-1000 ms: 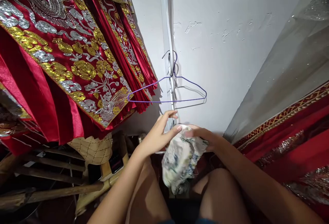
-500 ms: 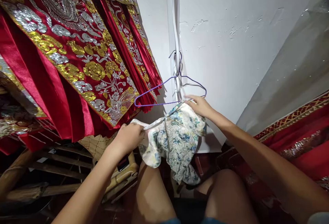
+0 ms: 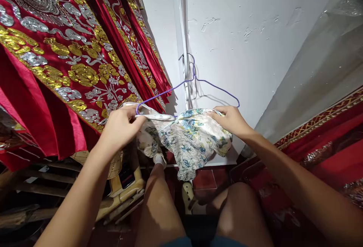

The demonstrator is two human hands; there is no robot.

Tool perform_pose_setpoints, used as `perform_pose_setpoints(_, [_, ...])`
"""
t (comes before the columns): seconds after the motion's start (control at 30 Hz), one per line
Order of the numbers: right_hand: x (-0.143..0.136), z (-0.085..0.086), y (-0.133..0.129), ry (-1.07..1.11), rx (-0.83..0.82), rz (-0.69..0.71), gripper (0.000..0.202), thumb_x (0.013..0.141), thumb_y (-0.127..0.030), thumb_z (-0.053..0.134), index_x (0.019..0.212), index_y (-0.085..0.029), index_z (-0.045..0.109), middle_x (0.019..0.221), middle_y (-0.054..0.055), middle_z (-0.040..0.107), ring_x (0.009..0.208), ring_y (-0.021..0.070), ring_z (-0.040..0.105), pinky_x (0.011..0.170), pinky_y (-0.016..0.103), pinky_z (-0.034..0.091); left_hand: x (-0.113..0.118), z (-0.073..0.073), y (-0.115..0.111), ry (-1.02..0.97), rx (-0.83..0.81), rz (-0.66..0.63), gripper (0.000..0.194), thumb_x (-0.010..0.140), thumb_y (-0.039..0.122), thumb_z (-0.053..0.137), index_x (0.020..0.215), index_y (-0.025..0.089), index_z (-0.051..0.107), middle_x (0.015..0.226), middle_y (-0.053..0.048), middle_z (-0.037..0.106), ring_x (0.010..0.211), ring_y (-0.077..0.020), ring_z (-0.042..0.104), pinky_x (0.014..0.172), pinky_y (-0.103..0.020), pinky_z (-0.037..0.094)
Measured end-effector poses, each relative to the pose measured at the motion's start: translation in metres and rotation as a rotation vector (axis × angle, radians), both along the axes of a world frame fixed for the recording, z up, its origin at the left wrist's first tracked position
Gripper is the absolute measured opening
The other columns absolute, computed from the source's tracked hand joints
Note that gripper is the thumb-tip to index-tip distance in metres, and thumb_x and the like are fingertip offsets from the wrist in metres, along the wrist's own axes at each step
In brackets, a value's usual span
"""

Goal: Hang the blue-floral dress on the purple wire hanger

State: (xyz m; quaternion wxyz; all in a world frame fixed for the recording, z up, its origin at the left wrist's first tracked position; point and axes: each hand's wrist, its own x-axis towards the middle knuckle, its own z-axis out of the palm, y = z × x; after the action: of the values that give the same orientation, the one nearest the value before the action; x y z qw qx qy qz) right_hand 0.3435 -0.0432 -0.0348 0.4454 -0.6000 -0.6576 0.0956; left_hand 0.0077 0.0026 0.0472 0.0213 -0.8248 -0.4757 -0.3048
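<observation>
A white blouse with a blue, green and yellow floral print [image 3: 193,137] hangs between my two hands, its neckline stretched wide. My left hand [image 3: 121,124] pinches the left part of the neckline, at the left end of a purple wire hanger [image 3: 167,91]. That end of the hanger passes into the neckline. My right hand [image 3: 229,120] grips the right part of the neckline, just under the hanger's right end, which shows above my fingers. The hanger's hook is up by a white strap [image 3: 185,42] on the wall; its lower bar is mostly hidden behind the fabric.
Red garments with gold and silver sequin embroidery [image 3: 85,75] hang at the left. Behind the hanger is a white wall panel [image 3: 227,24]. A bamboo chair [image 3: 127,192] stands lower left, and red fabric with gold trim [image 3: 320,126] lies at the right.
Both hands have risen and spread apart, pulling the neckline up to the hanger. The hanger's left end now sits within the neckline, and the view has shifted slightly right.
</observation>
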Motion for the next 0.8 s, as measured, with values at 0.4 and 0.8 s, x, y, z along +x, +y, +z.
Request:
perform_pose_setpoints(0.4, [-0.005, 0.008, -0.004, -0.039, -0.047, 0.066, 0.046, 0.086, -0.047, 0.062, 0.053, -0.02, 0.044, 0.056, -0.003, 0.031, 0.056, 0.0117, 0.027, 0.054, 0.03, 0.02, -0.008, 0.01, 0.001, -0.135, 0.26, -0.066, 0.02, 0.076, 0.027, 0.052, 0.062, 0.018, 0.063, 0.109, -0.009, 0.076, 0.107, -0.0268, 0.068, 0.099, -0.04, 0.049])
perform_pose_setpoints(0.8, [0.007, 0.0, -0.032, -0.013, 0.033, 0.004, 0.074, 0.074, -0.024, 0.068, 0.146, -0.03, 0.052, 0.091, 0.006, 0.07, 0.077, 0.0232, 0.064, 0.066, 0.032, 0.045, 0.049, -0.002, 0.055, -0.089, 0.153, -0.272, 0.029, 0.09, 0.021, 0.046, 0.109, 0.019, 0.069, 0.099, -0.01, 0.071, 0.092, -0.0255, 0.062, 0.088, -0.037, 0.048])
